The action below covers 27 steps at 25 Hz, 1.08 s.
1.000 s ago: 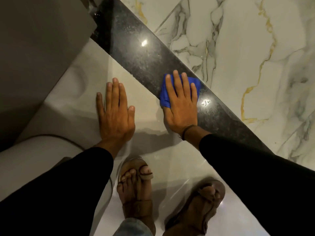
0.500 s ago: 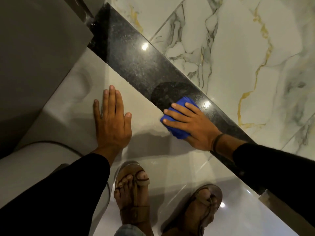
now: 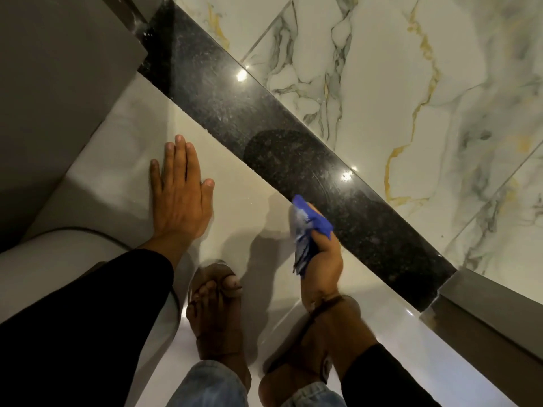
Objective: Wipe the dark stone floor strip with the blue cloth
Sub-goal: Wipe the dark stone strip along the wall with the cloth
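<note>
The dark speckled stone floor strip (image 3: pixel 264 124) runs diagonally from the upper left to the lower right between pale tiles. My right hand (image 3: pixel 323 265) is lifted off the strip, near its lower edge, and is closed on the bunched blue cloth (image 3: pixel 308 227), which hangs blurred from my fingers. My left hand (image 3: pixel 182 192) lies flat, fingers together, on the white tile to the left of the strip, holding nothing.
My two sandalled feet (image 3: pixel 217 312) stand on the white tile below the hands. A grey wall or door panel (image 3: pixel 58 83) fills the upper left. A grey frame piece (image 3: pixel 484 306) ends the strip at the lower right. Veined marble tiles (image 3: pixel 411 83) lie beyond the strip.
My right hand slid the cloth down along the strip, then gathered it up and pulled back off the stone toward my feet. My left hand stayed planted on the tile.
</note>
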Motion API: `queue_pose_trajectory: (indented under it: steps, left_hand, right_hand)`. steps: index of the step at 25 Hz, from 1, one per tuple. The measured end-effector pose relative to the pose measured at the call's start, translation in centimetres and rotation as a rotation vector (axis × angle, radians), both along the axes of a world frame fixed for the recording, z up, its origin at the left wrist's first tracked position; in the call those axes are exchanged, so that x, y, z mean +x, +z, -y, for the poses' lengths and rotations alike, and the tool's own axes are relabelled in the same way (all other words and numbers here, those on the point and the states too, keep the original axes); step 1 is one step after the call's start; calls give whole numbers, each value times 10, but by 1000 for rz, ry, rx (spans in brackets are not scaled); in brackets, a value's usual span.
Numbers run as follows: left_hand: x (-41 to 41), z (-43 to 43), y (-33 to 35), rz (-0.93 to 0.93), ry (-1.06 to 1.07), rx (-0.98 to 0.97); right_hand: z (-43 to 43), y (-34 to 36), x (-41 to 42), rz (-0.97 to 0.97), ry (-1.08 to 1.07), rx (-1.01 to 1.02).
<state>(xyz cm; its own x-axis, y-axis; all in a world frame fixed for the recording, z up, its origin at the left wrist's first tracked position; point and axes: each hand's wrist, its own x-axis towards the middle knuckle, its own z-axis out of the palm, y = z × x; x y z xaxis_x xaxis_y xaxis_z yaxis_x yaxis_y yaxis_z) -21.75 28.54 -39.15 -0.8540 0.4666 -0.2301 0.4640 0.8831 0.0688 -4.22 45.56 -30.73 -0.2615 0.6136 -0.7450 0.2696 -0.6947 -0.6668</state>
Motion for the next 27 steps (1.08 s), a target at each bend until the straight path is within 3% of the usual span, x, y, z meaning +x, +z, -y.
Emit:
queue_pose_trajectory:
  steps: [3,5,9,12,17,22,27]
  left_hand:
    - [-7,-3,13,22,8,9]
    - [-16,-4,14,34,56,46]
    - [-35,9,1,6,175,82]
    - [-38,20,-10,-31,211,75]
    - [-37,26,-27,-117,201,111]
    - [-35,30,-34,-161,192,159]
    - [-34,28,-32,-167,186,146]
  right_hand:
    - [-35,12,16,101,-490,-148]
    - [-64,12,27,154,-577,12]
    - [-78,-15,19,231,-256,374]
    - [-53,-47,-10,279,-96,438]
    - [-20,-74,-71,609,57,559]
    - [3,-86,-134,754,242,775]
    - [17,-90,-190,840,371,844]
